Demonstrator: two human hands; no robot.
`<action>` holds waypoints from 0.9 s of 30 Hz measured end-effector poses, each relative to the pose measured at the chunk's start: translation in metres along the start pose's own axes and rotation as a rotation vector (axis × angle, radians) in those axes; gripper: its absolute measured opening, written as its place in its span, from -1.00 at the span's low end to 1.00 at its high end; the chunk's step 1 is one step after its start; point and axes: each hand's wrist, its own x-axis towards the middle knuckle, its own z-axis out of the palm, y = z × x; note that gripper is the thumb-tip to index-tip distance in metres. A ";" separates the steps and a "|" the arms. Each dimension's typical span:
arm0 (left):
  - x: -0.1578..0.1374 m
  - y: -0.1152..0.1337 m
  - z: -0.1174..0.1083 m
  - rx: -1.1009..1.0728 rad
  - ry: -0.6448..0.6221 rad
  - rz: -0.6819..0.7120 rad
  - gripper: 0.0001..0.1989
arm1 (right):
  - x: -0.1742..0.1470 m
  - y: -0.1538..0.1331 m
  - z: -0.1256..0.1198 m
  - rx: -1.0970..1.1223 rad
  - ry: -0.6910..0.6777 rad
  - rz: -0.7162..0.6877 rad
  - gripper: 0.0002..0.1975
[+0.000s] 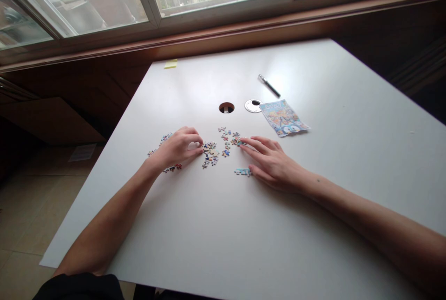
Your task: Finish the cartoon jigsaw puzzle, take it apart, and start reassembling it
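A central pile of small jigsaw pieces [210,152] lies on the white table. At its left edge is my left hand [179,148], its thumb and index finger curved with a gap between their tips. More jigsaw pieces lie partly hidden behind and under that hand. My right hand [270,160] rests palm down with its fingers stretched out. Its fingertips touch the right-hand group of loose pieces [235,139]. Beside its thumb is a short joined strip of light blue pieces [242,172], whose right end meets the thumb.
A colourful printed packet [285,118] lies beyond my right hand. Behind it are a black pen [269,86] and a round metal cover [253,106], next to a cable hole [226,107] in the table [195,225]. A yellow sticky note [170,64] is at the far edge, below the window.
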 end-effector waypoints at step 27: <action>0.004 0.019 0.015 -0.172 0.204 -0.066 -0.85 | 0.000 0.000 -0.001 0.075 0.010 0.021 -0.51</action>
